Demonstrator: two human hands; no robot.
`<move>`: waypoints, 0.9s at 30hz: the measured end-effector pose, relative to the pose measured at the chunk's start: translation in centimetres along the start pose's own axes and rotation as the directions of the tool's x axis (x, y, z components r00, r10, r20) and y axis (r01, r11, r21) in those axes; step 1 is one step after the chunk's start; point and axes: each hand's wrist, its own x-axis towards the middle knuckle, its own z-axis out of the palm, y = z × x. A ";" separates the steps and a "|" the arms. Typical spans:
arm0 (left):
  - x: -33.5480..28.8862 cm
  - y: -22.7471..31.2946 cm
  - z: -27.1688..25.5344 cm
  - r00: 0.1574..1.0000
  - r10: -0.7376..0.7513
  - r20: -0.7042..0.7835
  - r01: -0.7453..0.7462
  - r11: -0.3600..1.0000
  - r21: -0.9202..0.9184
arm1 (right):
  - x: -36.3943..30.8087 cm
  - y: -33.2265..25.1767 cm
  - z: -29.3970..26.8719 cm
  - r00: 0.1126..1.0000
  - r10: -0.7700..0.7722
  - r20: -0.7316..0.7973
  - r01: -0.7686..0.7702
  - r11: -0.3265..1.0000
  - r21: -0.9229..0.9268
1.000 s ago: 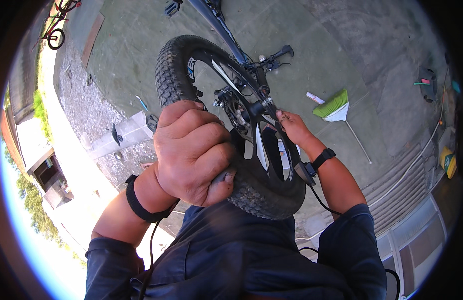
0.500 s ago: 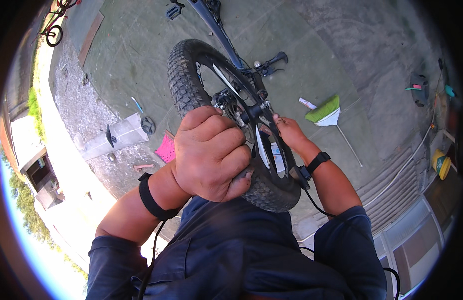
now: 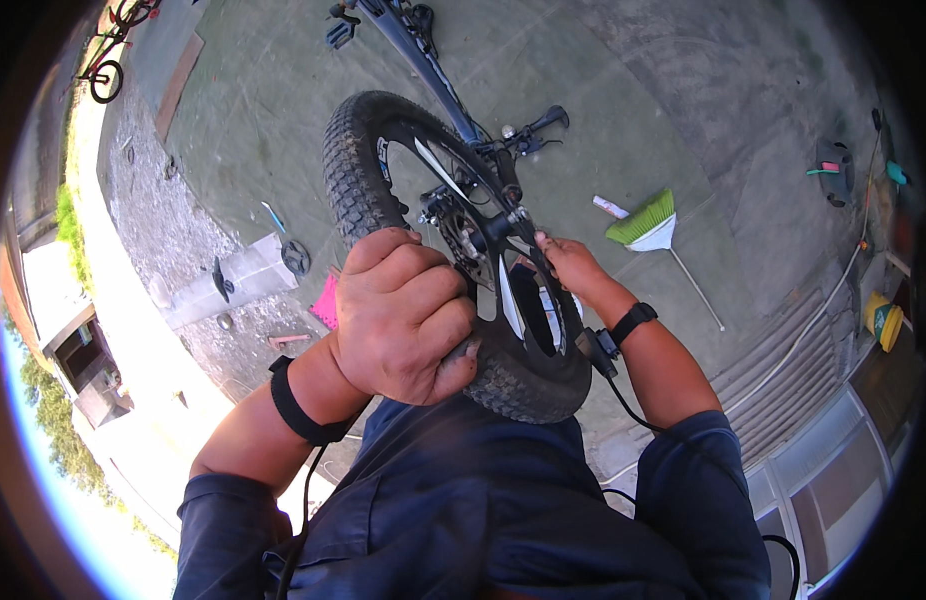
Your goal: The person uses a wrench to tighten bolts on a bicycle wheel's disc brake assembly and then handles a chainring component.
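As the left hand (image 3: 408,318) clamps its fingers around the wheel (image 3: 358,180), the right hand (image 3: 573,268) touches the wheel's right side. That hand's finger closure is unclear.

We take this for a sunlit outdoor yard (image 3: 713,90) used as an open-air bicycle work area: leafy green trees (image 3: 53,400) beyond, a small red-and-black bicycle (image 3: 111,40) at the far edge, a dark blue-grey bicycle frame (image 3: 424,72) near us, and a green-bristled, white-headed broom (image 3: 647,218) on grey-green ground (image 3: 543,75).
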 end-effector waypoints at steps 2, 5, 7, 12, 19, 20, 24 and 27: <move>0.2 0.0 -0.1 1.000 0.004 0.000 -0.004 1.000 0.005 | 0.0 0.2 -0.3 0.999 0.030 0.026 -0.032 0.995 0.094; 0.3 0.3 -0.2 1.000 -0.013 0.007 0.013 1.000 0.002 | -0.1 1.9 -1.4 0.995 0.065 0.080 -0.087 0.946 0.311; 0.4 0.4 -0.2 1.000 -0.021 0.017 0.021 1.000 0.008 | -0.6 3.0 -2.1 0.995 0.035 0.090 -0.073 0.884 0.461; 0.3 0.6 -0.4 0.997 -0.026 0.071 0.025 1.000 0.016 | 0.0 4.0 -2.1 0.995 -0.091 -0.041 0.099 0.921 0.378; 0.6 0.6 -0.5 0.997 -0.032 0.074 0.028 0.998 0.054 | 0.6 3.9 -2.7 0.937 -0.340 -0.083 0.349 0.925 0.148; 0.6 0.6 -0.5 0.997 -0.033 0.074 0.029 0.998 0.057 | 0.8 3.7 -2.7 0.914 -0.397 -0.090 0.403 0.912 0.078; 0.8 0.6 -0.7 0.996 -0.034 0.083 0.030 0.998 0.057 | 1.6 3.7 -2.3 0.885 -0.453 -0.103 0.458 0.888 0.032; 0.8 0.5 -0.7 0.996 -0.031 0.086 0.026 0.998 0.058 | 1.8 2.9 -2.4 0.878 -0.473 -0.082 0.474 0.881 -0.003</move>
